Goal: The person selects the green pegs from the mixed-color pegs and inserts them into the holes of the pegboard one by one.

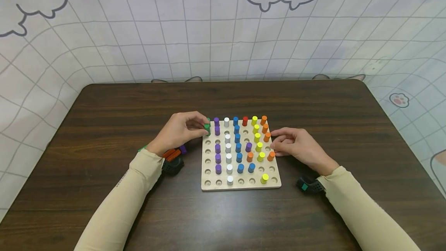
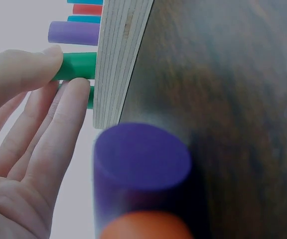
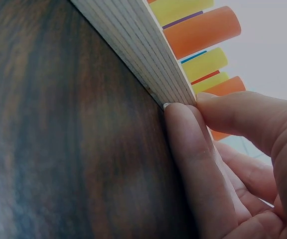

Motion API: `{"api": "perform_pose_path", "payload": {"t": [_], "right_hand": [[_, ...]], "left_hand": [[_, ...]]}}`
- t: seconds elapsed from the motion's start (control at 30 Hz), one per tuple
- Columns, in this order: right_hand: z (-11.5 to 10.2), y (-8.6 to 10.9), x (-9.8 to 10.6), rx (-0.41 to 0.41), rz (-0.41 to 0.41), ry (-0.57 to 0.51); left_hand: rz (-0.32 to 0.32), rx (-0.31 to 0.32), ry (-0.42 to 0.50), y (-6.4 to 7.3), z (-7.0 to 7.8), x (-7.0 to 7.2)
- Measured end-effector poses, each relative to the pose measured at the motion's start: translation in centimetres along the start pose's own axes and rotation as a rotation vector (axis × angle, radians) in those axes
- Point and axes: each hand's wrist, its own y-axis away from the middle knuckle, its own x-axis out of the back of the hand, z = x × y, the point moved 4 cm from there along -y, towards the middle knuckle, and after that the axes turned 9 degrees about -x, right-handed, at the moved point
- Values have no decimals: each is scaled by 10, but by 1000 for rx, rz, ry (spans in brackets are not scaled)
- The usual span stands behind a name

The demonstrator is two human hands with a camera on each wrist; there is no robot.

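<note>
A wooden pegboard point(image 1: 212, 177) lies on the table, carrying columns of coloured pegs. My left hand point(image 1: 177, 131) is at its upper left edge and pinches a green peg point(image 2: 78, 66) between thumb and fingers. That peg stands upright, its lower end meeting the board's face. Another green peg point(image 2: 90, 98) stands behind it, partly hidden by the fingers. At the board's right edge, my right hand point(image 1: 301, 148) grips the rim, thumb on the top edge and fingertips against the side point(image 3: 181, 94). Orange pegs point(image 3: 203, 32) stand close to that thumb.
Loose orange pegs point(image 1: 172, 154) and a purple peg point(image 1: 183, 149) lie beside my left wrist, partly covered by the arm. Black wrist cameras point(image 1: 309, 185) hang under both wrists. Dark wooden table point(image 1: 223, 220) surrounds the board, with a gridded white cloth point(image 1: 209, 30) behind.
</note>
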Motion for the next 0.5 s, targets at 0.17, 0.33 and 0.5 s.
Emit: {"api": "perform_pose_path", "payload": {"t": [0.17, 0.33, 0.5], "right_hand": [[1, -1, 0, -7, 5, 3], [2, -2, 1, -4, 6, 8], [2, -3, 1, -3, 7, 14]], "left_hand": [[-6, 6, 1, 0, 0, 0], [-9, 2, -2, 0, 0, -1], [-12, 2, -6, 0, 0, 0]]}}
